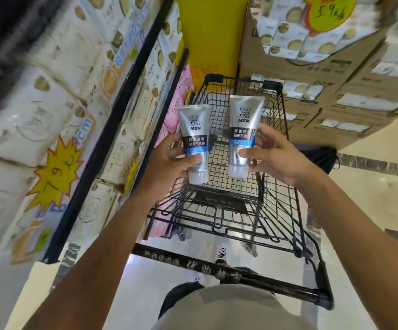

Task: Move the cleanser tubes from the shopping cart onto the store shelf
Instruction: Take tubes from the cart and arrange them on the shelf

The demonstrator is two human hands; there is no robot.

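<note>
Two tubes (194,144) (243,134) are up out of the cart (274,186), caps down, labels facing us. Our left hand (169,160) pinches one, our right hand (276,153) the other, fingers curled low on each, probably ready for the shelf (112,129) at left.

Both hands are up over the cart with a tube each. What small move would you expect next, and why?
Probably a swing of both tubes to the person's left, toward the shelf. The left hand grips one cleanser tube and the right hand grips another, both lifted clear above the shopping cart. No more tubes show in its basket, and the shelving stands just left of it.
</note>
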